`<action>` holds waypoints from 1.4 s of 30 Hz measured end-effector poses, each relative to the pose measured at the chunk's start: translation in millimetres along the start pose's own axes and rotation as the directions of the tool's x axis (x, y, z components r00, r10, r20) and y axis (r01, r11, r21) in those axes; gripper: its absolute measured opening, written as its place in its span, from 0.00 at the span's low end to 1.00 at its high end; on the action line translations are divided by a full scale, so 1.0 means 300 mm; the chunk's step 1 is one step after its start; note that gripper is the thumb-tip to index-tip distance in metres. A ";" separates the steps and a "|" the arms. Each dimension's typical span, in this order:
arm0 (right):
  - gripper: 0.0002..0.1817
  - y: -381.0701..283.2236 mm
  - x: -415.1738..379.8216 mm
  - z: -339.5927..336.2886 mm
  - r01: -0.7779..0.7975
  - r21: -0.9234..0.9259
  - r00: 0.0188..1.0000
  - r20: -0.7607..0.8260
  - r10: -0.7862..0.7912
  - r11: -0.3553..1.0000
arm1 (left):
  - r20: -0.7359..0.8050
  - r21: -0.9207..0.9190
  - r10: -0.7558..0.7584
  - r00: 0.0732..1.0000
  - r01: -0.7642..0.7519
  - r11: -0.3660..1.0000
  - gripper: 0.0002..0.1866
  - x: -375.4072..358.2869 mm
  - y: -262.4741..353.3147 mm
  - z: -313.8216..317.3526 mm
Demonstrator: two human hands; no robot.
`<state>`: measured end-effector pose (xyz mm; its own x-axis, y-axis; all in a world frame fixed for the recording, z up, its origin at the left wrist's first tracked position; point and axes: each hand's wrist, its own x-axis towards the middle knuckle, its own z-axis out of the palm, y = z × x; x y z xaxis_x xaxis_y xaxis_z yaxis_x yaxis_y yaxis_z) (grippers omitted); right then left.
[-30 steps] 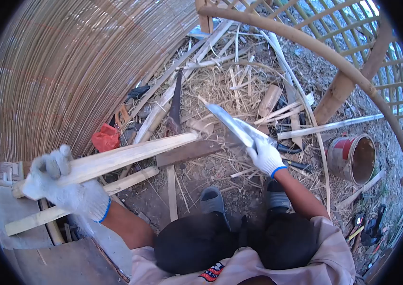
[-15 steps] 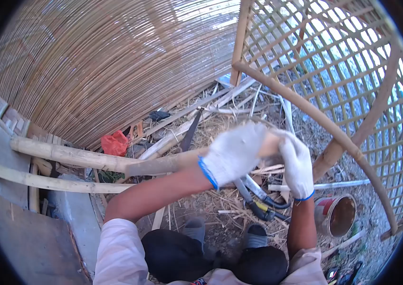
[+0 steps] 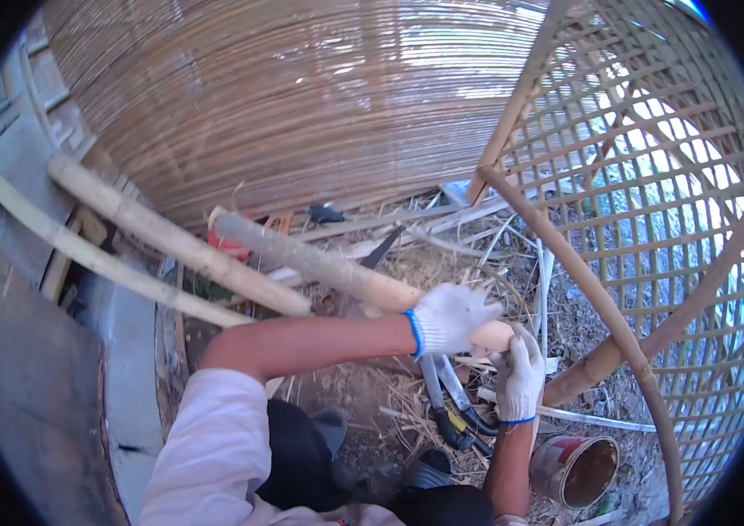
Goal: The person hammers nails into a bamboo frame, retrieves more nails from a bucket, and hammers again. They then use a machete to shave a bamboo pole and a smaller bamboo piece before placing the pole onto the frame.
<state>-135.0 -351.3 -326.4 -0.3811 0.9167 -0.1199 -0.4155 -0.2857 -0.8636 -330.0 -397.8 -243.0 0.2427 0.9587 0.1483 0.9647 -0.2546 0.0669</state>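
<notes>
A thick pole (image 3: 306, 260), grey-brown at its far left end and pale orange toward the right, slants down to both gloved hands. My left hand (image 3: 454, 321), in a white glove with a blue cuff, lies over the pale part with its fingers curved around it. Just to the right, my right hand (image 3: 523, 373), gloved the same way, has its fingertips at the pole's near end. Below the hands, two tools with dark curved handles (image 3: 455, 424) lie on the ground among shavings.
Two pale poles, one thicker (image 3: 183, 248) and one thinner (image 3: 117, 272), extend from the left. A bamboo lattice (image 3: 652, 219) with a curved frame stands at right. A bucket (image 3: 558, 469) is at lower right. A dark blade (image 3: 382, 248) lies beyond the pole.
The view has shifted. The thick pole's left end now sits higher, apart from the pale pole, and the pole slants more steeply. Both hands appear lower in view.
</notes>
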 end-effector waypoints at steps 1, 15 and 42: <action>0.22 0.004 0.025 -0.050 0.001 -0.022 1.000 -0.009 -0.001 1.000 | -0.086 -0.036 0.015 0.996 -0.018 0.999 0.30 -0.012 -0.041 0.021; 0.21 -0.614 0.141 -0.455 0.455 0.011 0.839 -0.340 -0.425 0.890 | -0.218 0.295 0.212 0.953 -0.142 0.945 0.37 0.095 -0.438 -0.480; 0.21 -1.605 0.583 -0.290 0.111 -0.940 -0.108 0.312 -0.944 -0.323 | -0.579 0.486 0.467 0.668 -0.176 0.856 0.40 1.299 -0.809 -0.961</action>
<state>70.1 -29.0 26.0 0.1759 0.0840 0.9808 0.8682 0.4563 -0.1948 -498.9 1.1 83.0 0.5535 0.4482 0.7020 0.8324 -0.3254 -0.4485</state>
